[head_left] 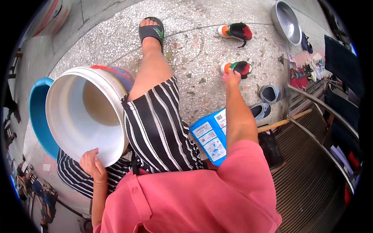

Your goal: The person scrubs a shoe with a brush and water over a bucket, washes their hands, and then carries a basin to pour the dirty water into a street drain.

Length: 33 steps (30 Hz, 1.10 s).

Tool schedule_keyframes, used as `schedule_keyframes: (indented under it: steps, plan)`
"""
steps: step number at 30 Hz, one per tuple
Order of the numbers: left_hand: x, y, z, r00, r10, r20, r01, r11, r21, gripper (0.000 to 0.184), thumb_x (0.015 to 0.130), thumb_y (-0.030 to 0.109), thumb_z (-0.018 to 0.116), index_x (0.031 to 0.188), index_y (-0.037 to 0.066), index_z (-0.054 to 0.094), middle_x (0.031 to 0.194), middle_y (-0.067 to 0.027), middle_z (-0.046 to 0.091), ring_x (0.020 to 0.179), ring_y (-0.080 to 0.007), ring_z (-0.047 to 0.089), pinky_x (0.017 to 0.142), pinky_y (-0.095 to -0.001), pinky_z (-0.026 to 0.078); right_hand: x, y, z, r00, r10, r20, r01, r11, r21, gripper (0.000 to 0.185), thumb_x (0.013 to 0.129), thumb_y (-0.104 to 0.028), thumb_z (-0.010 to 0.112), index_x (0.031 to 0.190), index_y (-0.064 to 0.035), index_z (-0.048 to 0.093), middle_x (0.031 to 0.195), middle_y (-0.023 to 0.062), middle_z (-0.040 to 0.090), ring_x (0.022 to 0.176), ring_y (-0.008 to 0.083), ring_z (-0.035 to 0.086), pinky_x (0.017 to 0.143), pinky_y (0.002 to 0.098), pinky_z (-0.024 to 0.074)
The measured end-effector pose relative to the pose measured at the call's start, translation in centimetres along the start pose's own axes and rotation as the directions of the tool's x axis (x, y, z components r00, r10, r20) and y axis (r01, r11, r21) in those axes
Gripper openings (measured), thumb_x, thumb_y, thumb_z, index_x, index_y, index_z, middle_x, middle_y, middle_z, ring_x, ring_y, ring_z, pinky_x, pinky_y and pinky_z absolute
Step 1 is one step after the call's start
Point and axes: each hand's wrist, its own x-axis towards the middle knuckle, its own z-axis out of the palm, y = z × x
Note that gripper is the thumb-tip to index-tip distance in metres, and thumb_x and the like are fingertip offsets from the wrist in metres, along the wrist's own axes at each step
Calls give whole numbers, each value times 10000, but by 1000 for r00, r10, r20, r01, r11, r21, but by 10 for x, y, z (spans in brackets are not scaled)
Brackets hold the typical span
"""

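Right hand [232, 78] narrow at the side of 1 red-lined shoe [241, 68] on the speckled floor [202, 54], grip can't tell; left hand [93, 164] at the near rim of the white bucket [86, 112] holding brownish liquid [99, 103], grip can't tell; matching shoe [236, 31] apart on the floor.
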Motion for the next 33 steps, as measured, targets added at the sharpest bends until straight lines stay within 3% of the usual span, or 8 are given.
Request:
schedule_keyframes:
  steps: [5,7,9,12,16,22,29,33]
  plan:
    - [2,-9,-2,1000,19,-16,-19,1000,-3,260,704,142,434,863,52,620,783,-117,601,759,-290,562,731,-364,374,13,-26,-8,973,-229,36,223,965,136,140,809,-151,592,826,-14,568,731,88,593,622,206,605,563,330,530]
    - [3,-11,-6,1000,8,-11,-8,1000,17,257,699,137,445,882,76,614,791,-92,598,783,-275,558,719,-367,362,14,-37,4,948,-300,-104,313,938,147,313,792,-142,620,1024,11,477,808,117,597,662,230,623,612,353,556]
    - [5,-11,-10,999,12,-52,-11,1000,14,230,685,104,460,850,77,617,769,-66,601,741,-245,561,690,-344,362,18,-50,4,974,-224,45,214,963,162,642,809,-148,627,1296,-22,229,1083,235,504,942,340,579,765,443,522]
    - [3,-16,-9,995,16,-98,-16,1000,4,215,679,94,469,831,79,621,752,-53,602,714,-228,559,680,-330,362,-29,-82,20,973,-98,211,77,991,108,695,815,-139,615,1342,-44,173,1102,239,481,969,370,564,804,468,500]
    - [2,-14,-8,984,16,-176,-20,1000,-22,195,677,103,483,809,97,627,727,-35,599,691,-206,555,668,-328,359,-58,-113,45,908,-139,396,147,989,11,641,828,-130,578,1345,-45,207,1166,207,480,964,343,574,743,432,511]
    - [-6,-21,1,961,24,-277,-41,998,-55,170,648,116,527,787,133,624,729,-12,593,703,-194,562,680,-336,368,-193,-178,110,753,-319,576,379,925,16,432,857,-232,510,1223,-6,467,1121,126,559,953,227,569,761,320,443]
    - [-8,-24,2,912,-24,-409,-61,979,-194,174,639,113,575,798,147,634,730,1,591,725,-174,566,686,-328,383,-410,-226,164,294,-400,868,692,715,95,289,895,-197,495,1094,6,548,941,98,614,788,148,602,613,230,455]
    - [-15,-30,-1,903,-33,-428,-118,939,-322,156,654,77,627,803,124,626,755,-17,597,737,-196,571,674,-334,408,-500,-188,198,-62,-93,994,877,471,98,266,877,-214,527,1063,-34,589,908,74,626,767,123,601,650,244,460]
